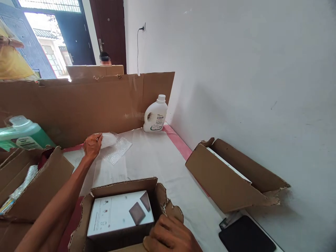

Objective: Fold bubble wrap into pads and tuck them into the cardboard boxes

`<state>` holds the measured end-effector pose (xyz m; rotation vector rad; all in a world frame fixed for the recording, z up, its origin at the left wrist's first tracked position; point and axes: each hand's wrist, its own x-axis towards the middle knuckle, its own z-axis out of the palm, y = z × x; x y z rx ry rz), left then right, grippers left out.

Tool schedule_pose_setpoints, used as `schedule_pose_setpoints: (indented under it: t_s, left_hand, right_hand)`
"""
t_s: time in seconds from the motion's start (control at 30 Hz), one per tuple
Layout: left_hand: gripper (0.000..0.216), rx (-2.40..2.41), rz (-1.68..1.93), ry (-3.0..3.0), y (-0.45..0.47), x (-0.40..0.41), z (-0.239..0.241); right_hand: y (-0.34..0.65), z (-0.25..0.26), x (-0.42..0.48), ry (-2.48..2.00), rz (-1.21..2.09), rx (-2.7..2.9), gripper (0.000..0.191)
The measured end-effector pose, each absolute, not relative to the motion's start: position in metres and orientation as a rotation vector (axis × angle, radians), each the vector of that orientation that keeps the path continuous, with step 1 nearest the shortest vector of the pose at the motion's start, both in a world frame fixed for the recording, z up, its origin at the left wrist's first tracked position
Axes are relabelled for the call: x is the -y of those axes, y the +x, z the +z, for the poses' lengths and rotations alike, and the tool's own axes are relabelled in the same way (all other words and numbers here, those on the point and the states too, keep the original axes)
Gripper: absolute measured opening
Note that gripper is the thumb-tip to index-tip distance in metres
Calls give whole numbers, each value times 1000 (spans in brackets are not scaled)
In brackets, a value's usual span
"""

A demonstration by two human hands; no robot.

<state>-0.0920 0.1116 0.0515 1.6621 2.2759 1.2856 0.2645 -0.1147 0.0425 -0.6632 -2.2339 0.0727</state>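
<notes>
My left hand (92, 145) reaches out over the white table cover, its fingers pinched on a piece of clear bubble wrap (108, 140). Another bubble wrap piece (119, 150) lies flat beneath and beside it; whether the two are joined I cannot tell. Close to me, my right hand (172, 235) curls its fingers over the right front edge of an open cardboard box (123, 183). In that box lies a white printed product box (118, 213) with two dark squares pictured on top. The box's rim is torn at the right.
A white detergent bottle (156, 115) stands before a cardboard partition (78, 108). At left are a green liquid bottle (33, 134) and an open box (44, 182). Another open box (223, 178) and a black flat object (246, 234) lie by the right wall. People are beyond the partition.
</notes>
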Motion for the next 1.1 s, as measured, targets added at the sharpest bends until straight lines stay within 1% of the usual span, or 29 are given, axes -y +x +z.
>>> schedule_pose_setpoints:
  t_s: [0.17,0.27,0.3,0.4,0.43,0.53,0.6,0.67,0.73,0.77,0.83,0.87,0.9,0.93,1.0,1.03,1.1]
  left_hand:
    - [25,-2173,1659,1611,-99,-91,106]
    - [34,-2059,1925,1501,-97,-65,140]
    - [37,-2018,2012,1463,-96,-54,152]
    - [44,-1888,2268,1353,-95,-13,187]
    - [45,-1855,2337,1326,-94,4,196]
    - [47,-1625,2471,1190,-88,68,216]
    - [48,-1438,2441,1068,-79,119,216]
    - [46,-1406,2316,1016,-65,172,206]
    - [42,-1418,2166,1060,-49,222,187]
    - [42,-1403,2109,1085,-42,245,175]
    - [38,-1409,1987,1109,-28,285,150]
    - [36,-1437,1913,1126,-22,301,139]
    - [34,-1488,1833,1145,-17,315,129]
    - [33,-1551,1758,1161,-13,327,121]
    - [34,-1712,1624,1160,-6,343,109]
    - [41,-1799,1560,1145,-4,347,106]
    - [59,-1948,1456,1162,1,351,100]
  right_hand:
    - [265,34,119,-682,83,2193,29]
    - [265,36,123,-693,103,2204,21]
    - [265,41,125,-699,113,2212,21]
    - [268,66,135,-679,112,2232,42]
    - [269,76,140,-670,104,2229,44]
    - [269,104,159,-635,123,2150,34]
    - [265,118,175,-596,220,2049,31]
    - [259,128,192,-571,419,1938,26]
    - [251,135,209,-607,774,1809,17]
    - [246,137,218,-616,1012,1740,18]
    - [234,137,234,-548,1510,1580,37]
    - [228,135,241,-487,1715,1492,46]
    - [223,132,248,-430,1862,1404,51]
    - [218,128,255,-394,1945,1324,51]
    - [210,119,265,-416,1983,1196,45]
    - [208,114,269,-446,1975,1159,41]
    - [207,104,273,-512,1934,1145,40]
